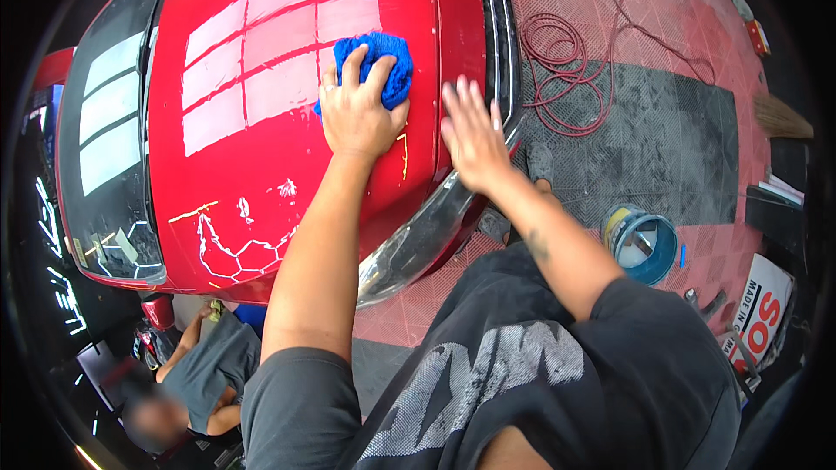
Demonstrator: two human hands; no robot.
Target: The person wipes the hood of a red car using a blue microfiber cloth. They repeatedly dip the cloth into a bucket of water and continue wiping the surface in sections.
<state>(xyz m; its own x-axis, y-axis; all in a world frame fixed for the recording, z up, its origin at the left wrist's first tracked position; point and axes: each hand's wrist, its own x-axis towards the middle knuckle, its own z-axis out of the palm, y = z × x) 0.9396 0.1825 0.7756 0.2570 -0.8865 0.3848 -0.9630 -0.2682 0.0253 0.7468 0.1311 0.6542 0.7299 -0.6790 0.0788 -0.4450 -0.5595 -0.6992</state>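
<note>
Pointing lengthwise rightward, red car (287, 157) bears blue cloth (401, 68).

Nearer the wearer than the left hand (359, 113) and right hand (473, 137) is a faded charcoal T-shirt (610, 387), its front printed with large, speckled silver-grey lettering (475, 387). Plain short sleeves (300, 405) stop above the elbows. Behind the right hand, a small dark tattoo (537, 245) marks the forearm.

The hood (292, 139) looks glossy — the cloth (401, 65) matt, rumpled.
</note>
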